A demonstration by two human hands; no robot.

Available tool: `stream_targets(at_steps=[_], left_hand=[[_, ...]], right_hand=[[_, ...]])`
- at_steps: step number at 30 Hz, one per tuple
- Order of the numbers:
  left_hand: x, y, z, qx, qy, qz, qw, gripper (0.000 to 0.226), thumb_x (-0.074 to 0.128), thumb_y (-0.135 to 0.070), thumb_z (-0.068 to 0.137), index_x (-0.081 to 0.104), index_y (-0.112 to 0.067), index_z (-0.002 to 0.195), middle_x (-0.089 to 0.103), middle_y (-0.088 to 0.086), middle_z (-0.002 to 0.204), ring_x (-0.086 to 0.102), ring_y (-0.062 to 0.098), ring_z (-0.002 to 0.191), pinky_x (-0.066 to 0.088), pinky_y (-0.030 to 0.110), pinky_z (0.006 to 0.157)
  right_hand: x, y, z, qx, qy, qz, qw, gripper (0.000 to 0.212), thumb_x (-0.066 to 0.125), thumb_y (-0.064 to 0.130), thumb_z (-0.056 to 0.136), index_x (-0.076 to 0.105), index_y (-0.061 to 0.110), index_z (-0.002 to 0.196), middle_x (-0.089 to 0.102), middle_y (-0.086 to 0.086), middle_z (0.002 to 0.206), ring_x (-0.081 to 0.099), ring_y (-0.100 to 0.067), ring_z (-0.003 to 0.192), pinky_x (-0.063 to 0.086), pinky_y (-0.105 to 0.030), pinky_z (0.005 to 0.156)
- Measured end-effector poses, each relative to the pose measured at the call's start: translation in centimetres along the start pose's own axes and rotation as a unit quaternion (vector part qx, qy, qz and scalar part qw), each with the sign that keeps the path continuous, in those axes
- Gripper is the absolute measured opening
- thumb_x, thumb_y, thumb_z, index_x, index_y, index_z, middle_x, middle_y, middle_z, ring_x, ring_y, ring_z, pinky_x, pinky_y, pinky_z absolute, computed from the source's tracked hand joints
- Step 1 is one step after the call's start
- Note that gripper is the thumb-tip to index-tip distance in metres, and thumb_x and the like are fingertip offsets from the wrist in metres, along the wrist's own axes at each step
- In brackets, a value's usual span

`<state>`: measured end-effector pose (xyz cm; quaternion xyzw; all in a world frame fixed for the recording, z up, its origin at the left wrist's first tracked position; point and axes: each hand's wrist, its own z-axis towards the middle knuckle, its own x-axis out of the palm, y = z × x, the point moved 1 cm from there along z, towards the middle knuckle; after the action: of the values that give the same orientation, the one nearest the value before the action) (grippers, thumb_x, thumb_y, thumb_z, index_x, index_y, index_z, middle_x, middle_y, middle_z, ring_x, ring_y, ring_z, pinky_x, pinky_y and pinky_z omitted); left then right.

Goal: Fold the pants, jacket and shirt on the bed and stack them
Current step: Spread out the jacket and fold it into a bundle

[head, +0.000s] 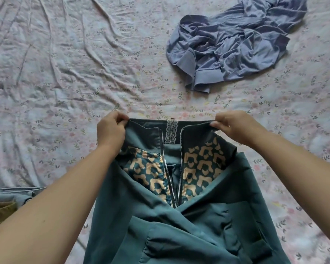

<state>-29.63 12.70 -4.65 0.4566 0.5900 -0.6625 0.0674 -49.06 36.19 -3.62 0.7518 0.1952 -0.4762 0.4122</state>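
Teal, smooth-woven cloth with a tan-and-teal animal-print lining (202, 164): the jacket (208, 225) is stretched out in front of the person. Its collar is held up over the bed and its lower part is bunched toward the near edge of the view. The zipper (167, 168) stands open from the collar down to where the two fronts meet. A lace hanging loop (171, 131) sits at the middle of the collar.

The left hand (111, 128) pinches one end of the collar edge, fingers and thumb closed on the cloth. The right hand (231, 128) pinches the other end the same way, so the collar line runs taut between them. Low on the jacket, folds of sleeve or front panel cross each other; I cannot tell which is which.

The jacket looks light and limp, and the lining is probably slick, so layers may slide when laid down. The zipper teeth are the only stiff part. The two collar ends are a sound grip, since the body hangs square from them. For the fold itself, the shoulder seams and hem corners seem the better places to hold.

Beyond the jacket and to its right, well apart, a lavender-blue garment (234, 40) lies crumpled and unfolded; it is likely the shirt. Left of the jacket, at the view's edge, a strip of pale denim (10, 195) shows, likely the pants. An olive item (0, 210) touches its near side, too cut off to name. Under everything is the wrinkled floral bed sheet (65, 73).
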Motion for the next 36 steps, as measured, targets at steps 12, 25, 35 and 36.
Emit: stream_targets(at_steps=[12, 25, 35, 36], left_hand=[[-0.6, -1.4, -1.2, 0.035, 0.100, 0.012, 0.994, 0.015, 0.062, -0.010, 0.086, 0.063, -0.007, 0.101, 0.061, 0.004, 0.093, 0.056, 0.017, 0.089, 0.044, 0.027, 0.082], [-9.6, -0.8, -18.1, -0.025, 0.123, -0.220, 0.967, 0.019, 0.061, 0.003, 0.082, 0.061, -0.015, 0.075, 0.060, 0.003, 0.074, 0.058, 0.005, 0.067, 0.047, 0.017, 0.070], [-11.8, 0.4, -23.3, 0.016, 0.135, -0.189, 0.973, 0.025, 0.059, 0.005, 0.083, 0.058, -0.018, 0.074, 0.059, -0.007, 0.071, 0.054, -0.008, 0.063, 0.043, 0.012, 0.070], [-12.0, 0.7, -23.5, 0.014, 0.137, -0.187, 0.973, 0.025, 0.059, 0.005, 0.083, 0.057, -0.018, 0.074, 0.061, -0.011, 0.069, 0.054, -0.008, 0.064, 0.043, 0.016, 0.072]], right_hand=[[1.2, 3.0, 0.0, 0.126, -0.077, 0.325, 0.934, 0.010, 0.065, 0.010, 0.083, 0.064, 0.009, 0.093, 0.063, -0.004, 0.081, 0.059, -0.017, 0.076, 0.048, -0.028, 0.077], [-0.8, 8.2, -13.8, 0.113, -0.031, 0.282, 0.952, 0.049, 0.071, 0.012, 0.078, 0.050, 0.007, 0.122, 0.056, -0.005, 0.099, 0.054, -0.019, 0.093, 0.042, -0.025, 0.081], [0.4, 10.7, -15.2, 0.092, -0.100, 0.187, 0.973, 0.078, 0.072, 0.015, 0.077, 0.029, 0.016, 0.142, 0.034, -0.012, 0.141, 0.029, -0.026, 0.133, 0.025, -0.037, 0.110], [0.1, 10.6, -14.8, 0.086, -0.096, 0.185, 0.974, 0.080, 0.072, 0.013, 0.077, 0.026, 0.016, 0.143, 0.033, -0.011, 0.143, 0.027, -0.025, 0.135, 0.023, -0.037, 0.111]])
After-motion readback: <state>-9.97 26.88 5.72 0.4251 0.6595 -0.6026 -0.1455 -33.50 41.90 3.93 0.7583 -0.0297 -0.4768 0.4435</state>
